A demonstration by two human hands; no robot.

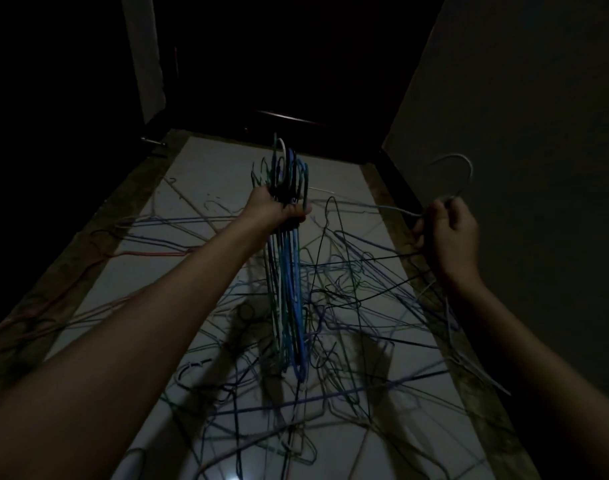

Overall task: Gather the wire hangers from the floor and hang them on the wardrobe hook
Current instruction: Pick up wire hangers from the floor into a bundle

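My left hand point(279, 211) grips a bunch of wire hangers point(289, 278) by their necks; blue, green and white, they hang down over the floor with their hooks sticking up above my fist. My right hand point(445, 233) pinches a pale wire hanger point(460, 171) just below its hook, which curves up beside the right wall. Several more loose hangers point(334, 306) in blue, black, green and orange lie tangled across the pale floor point(206, 168). The room is dim. No wardrobe hook shows.
A dark doorway or wardrobe base point(289, 116) closes the far end of the floor. A plain wall point(521, 133) runs along the right. A darker mottled border point(88, 244) edges the pale tiles on the left, with orange hangers on it.
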